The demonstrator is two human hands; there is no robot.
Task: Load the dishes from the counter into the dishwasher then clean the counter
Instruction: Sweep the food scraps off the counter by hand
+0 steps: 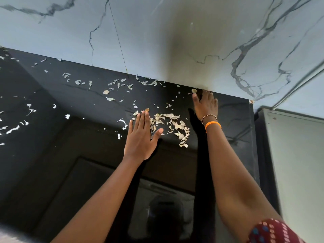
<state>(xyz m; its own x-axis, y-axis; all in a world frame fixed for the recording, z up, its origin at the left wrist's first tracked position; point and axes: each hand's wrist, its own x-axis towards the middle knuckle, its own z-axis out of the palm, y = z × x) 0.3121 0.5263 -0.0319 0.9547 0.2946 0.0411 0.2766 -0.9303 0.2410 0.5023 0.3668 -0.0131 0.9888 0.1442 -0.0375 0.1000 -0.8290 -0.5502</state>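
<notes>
- You are laying your left hand [140, 137] flat on the black surface [61, 106], fingers straight and together, thumb spread. This grip is closing on nothing. Its edge is touching the left side of the heap of dry peel scraps [172, 126], which reads as a wall to sweep or hold the scraps against.
- You are reaching your right hand [206, 105] further back, fingers extended and fingertips touching where the surface meets the marble wall [175, 41]. This grip is also holding nothing. It is lying just beside one flake at the wall line, so it looks placed to rake the far scraps toward the heap.
- The heap is sitting between your two hands, nearer the left; that suggests you are gathering it by hand.
- More loose scraps [115, 85] are lying scattered along the back edge and out to the left, well apart from the heap, so most of the clearing seems not yet done.
- No dishes are showing on the surface in this view, and the dishwasher is not in view, so you appear to be in the counter-cleaning part.
- The surface is glossy and is mirroring your arms. A pale cabinet [294, 155] is standing to the right of it.
</notes>
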